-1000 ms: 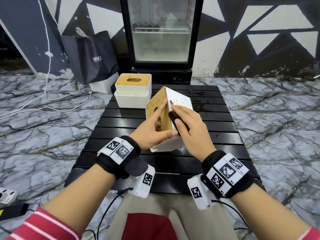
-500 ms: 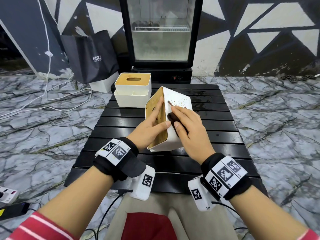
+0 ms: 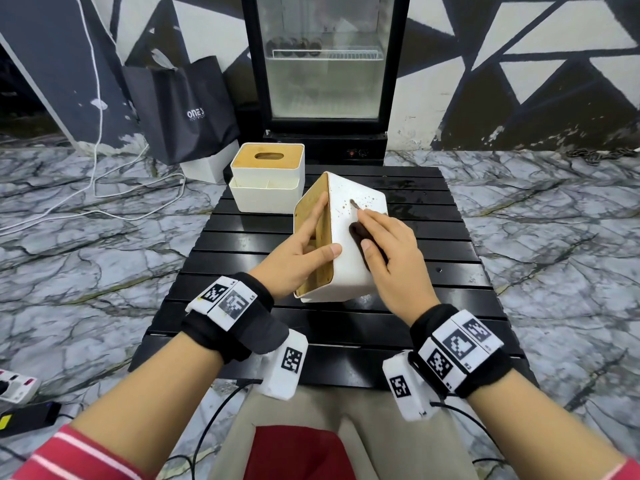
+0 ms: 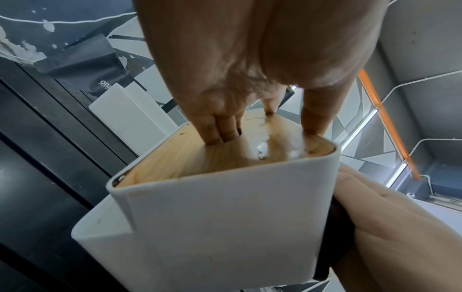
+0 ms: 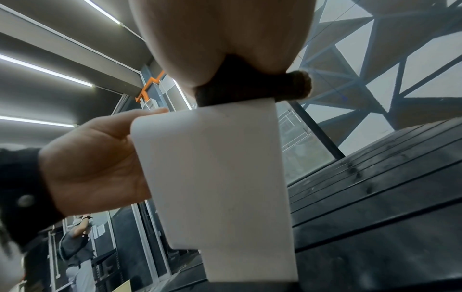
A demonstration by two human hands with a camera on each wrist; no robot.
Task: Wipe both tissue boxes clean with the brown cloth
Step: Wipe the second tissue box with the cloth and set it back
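Observation:
A white tissue box (image 3: 346, 271) with a bamboo lid (image 3: 311, 209) stands tilted on one edge at the middle of the black slatted table (image 3: 433, 306). My left hand (image 3: 311, 237) grips it, fingers on the lid and thumb over the edge; in the left wrist view, fingers (image 4: 220, 134) curl into the lid. My right hand (image 3: 381, 237) holds the brown cloth (image 3: 358, 232) pressed against the box's white side, which carries brown specks (image 3: 363, 202). The cloth (image 5: 250, 89) is bunched under the palm. The second tissue box (image 3: 268, 168) stands upright at the back left.
A glass-door fridge (image 3: 325, 64) stands just behind the table. A black bag (image 3: 187, 109) and white cables (image 3: 104, 202) lie on the marble floor to the left, with a power strip (image 3: 14, 386) near my left arm. A person (image 5: 75, 247) stands far off.
My right hand has slid the cloth slightly to the right over the white side. The left hand keeps its hold and the box stays tilted.

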